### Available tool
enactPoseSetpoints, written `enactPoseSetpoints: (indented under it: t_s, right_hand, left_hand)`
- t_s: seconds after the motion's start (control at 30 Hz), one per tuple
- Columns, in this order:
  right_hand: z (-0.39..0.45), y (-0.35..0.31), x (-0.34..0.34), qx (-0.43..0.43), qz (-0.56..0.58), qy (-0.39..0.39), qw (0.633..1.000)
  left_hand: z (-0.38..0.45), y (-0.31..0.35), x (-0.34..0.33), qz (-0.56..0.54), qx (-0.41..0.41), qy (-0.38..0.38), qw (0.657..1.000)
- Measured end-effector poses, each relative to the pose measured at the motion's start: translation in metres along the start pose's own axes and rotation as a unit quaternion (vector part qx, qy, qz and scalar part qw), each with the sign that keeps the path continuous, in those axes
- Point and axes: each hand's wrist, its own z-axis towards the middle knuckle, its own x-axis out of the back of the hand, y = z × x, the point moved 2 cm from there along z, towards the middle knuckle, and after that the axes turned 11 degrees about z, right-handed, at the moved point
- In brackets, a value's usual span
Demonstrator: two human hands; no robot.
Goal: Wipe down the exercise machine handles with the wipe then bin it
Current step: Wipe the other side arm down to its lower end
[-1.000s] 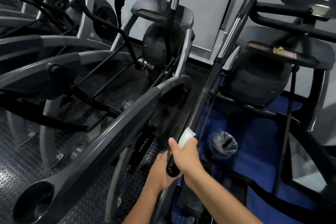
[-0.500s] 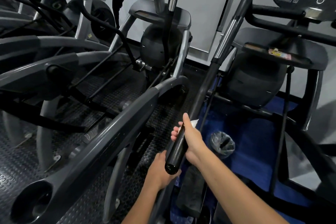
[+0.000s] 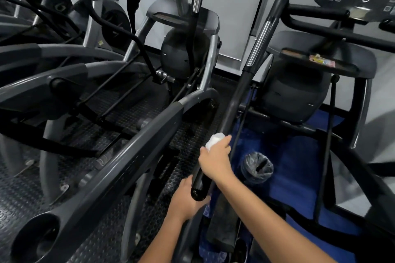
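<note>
**Handle wipe, in progress**

Right hand (image 3: 215,159): fingers wrapped round the handle (image 3: 232,111), pinching the wipe (image 3: 214,141) against it, low on the bar; left hand (image 3: 185,200): fingers curled under the end cap, steadying; advice: keep the wipe encircling the bar, stroke along its length with even pressure; handle's long axis runs 7 to 1 o'clock, cap nearest; bin (image 3: 257,167) at 3 o'clock of the right hand.
</note>
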Motion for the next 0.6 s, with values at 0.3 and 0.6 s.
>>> enactPoseSetpoints:
  t_s: [0.3, 0.6]
  right_hand:
    - [0.028, 0.008, 0.012, -0.064, 0.4, -0.057, 0.912]
    - [-0.048, 0.036, -0.007, -0.102, 0.286, -0.098, 0.948]
  left_hand:
    - [-0.012, 0.023, 0.013, 0.041, 0.052, -0.038, 0.997]
    - [-0.024, 0.032, 0.018, 0.051, -0.048, -0.018, 0.997]
